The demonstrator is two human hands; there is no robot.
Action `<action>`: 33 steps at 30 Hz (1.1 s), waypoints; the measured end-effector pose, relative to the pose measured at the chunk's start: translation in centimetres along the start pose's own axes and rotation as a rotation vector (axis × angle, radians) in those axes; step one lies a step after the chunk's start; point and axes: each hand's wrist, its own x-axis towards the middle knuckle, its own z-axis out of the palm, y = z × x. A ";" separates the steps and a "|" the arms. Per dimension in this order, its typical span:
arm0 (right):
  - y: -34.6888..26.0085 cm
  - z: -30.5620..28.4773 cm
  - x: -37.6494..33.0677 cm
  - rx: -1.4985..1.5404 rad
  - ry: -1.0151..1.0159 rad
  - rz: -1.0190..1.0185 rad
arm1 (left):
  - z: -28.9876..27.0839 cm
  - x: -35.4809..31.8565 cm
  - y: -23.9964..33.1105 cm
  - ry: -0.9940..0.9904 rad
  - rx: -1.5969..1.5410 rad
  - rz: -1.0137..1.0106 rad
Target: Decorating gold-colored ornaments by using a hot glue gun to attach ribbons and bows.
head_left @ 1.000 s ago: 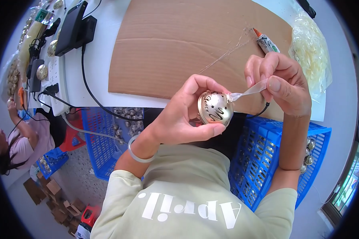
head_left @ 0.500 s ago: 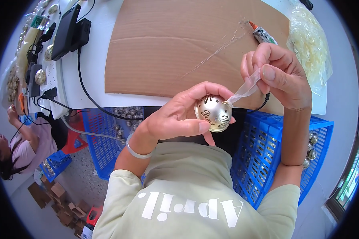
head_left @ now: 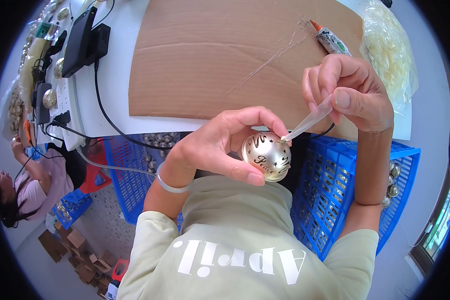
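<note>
A shiny pale-gold ball ornament (head_left: 266, 156) with dark lettering and small stars is gripped by my left hand (head_left: 230, 145), the thumb in front and the index finger over its top. From the small fitting on the ball's upper right, a sheer white ribbon (head_left: 309, 119) runs up to my right hand (head_left: 350, 90). Thumb and forefinger of that hand pinch the ribbon's upper end, and it stretches taut and narrow between the two hands. The fingers behind the ball are partly hidden.
Brown cardboard (head_left: 215, 60) covers the white table; a glue tube (head_left: 331, 41) with an orange tip lies on it. A clear bag of pale ribbons (head_left: 387, 55) is at right. Blue crates (head_left: 330, 200) flank my lap. Black cables (head_left: 101, 95) cross the left; another person (head_left: 40, 175) sits there.
The ribbon, looser and wider before, is now pulled straighter and narrower. The ball has turned slightly and sits a little lower in my left hand.
</note>
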 end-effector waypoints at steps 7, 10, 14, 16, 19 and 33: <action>1.0 0.0 0.4 -0.190 0.105 -0.081 | 0.3 -0.2 -0.5 0.146 0.137 0.135; 1.2 0.1 0.4 -0.273 0.232 -0.011 | 0.7 -0.2 -0.7 0.208 0.298 0.188; 1.0 0.1 0.7 -0.349 0.303 0.039 | 1.1 0.1 -0.7 0.220 0.384 0.255; 0.9 0.1 0.7 -0.356 0.324 0.154 | 1.3 0.4 -0.7 0.242 0.450 0.322; 1.7 -0.1 0.9 -0.347 0.345 0.200 | 2.0 0.5 -0.3 0.302 0.662 0.324; 0.7 2.0 1.8 -0.736 0.503 0.214 | 1.7 -0.4 1.9 0.334 0.759 0.577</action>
